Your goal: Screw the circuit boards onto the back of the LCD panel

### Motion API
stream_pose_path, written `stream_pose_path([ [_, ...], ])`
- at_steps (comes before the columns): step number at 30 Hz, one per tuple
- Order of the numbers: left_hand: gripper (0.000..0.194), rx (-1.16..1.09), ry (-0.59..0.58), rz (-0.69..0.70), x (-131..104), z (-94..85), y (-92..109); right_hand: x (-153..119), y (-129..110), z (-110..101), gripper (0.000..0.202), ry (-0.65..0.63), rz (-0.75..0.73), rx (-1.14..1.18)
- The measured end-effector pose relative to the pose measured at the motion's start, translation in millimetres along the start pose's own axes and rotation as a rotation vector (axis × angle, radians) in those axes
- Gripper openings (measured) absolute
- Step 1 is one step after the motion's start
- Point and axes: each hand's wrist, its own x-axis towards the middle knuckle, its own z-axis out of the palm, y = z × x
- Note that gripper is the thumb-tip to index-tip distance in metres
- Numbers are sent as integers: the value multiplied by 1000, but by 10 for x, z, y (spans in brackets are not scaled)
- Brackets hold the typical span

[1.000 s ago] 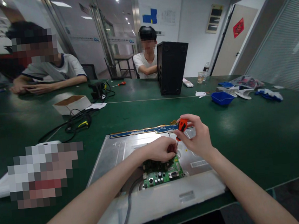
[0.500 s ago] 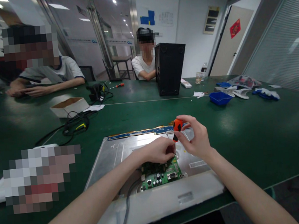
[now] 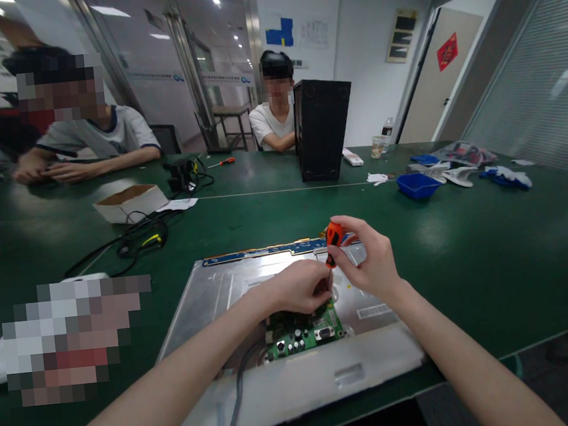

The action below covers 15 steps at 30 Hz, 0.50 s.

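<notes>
My right hand (image 3: 368,253) grips the orange and black handle of a screwdriver (image 3: 334,236), which stands nearly upright with its shaft pointing down. Close beside the shaft, my left hand (image 3: 305,286) is closed over the far part of a green circuit board (image 3: 303,340); whether its fingers pinch the shaft or a small part is hidden. The board lies on the metal back of a flat display panel (image 3: 215,283). Along the panel's far edge runs a narrow blue circuit strip (image 3: 257,252). A grey cable (image 3: 240,395) trails from the board toward the near edge.
A white open box (image 3: 129,202) and black cables (image 3: 140,239) lie at left. Ahead stands a black computer case (image 3: 325,132). A blue tray (image 3: 418,185) and gloves (image 3: 507,177) are at right. Another screwdriver (image 3: 226,161) lies farther back. Two people sit across the green table (image 3: 493,253).
The screwdriver's handle has shifted and turned very slightly in my right hand. My left hand stays in place at the board. The whole view has drifted a little.
</notes>
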Motion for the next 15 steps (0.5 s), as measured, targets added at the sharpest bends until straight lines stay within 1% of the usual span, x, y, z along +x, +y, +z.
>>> stream_pose_path([
  [3,9,-30,-10,-10,-8,-16,10,-2,17,11,41,15,-10,-10],
  [7,9,-36,4,-3,-9,-10,-2,22,-8,0,35,6,-47,-24],
  [10,9,-36,13,7,-8,-2,-11,32,-36,-19,38,-7,-59,-11],
  [12,10,-38,15,11,-9,-5,-7,24,-38,-23,42,-13,-54,4],
  [15,11,-34,16,11,-11,-17,8,-7,-8,-6,41,-7,-24,11],
])
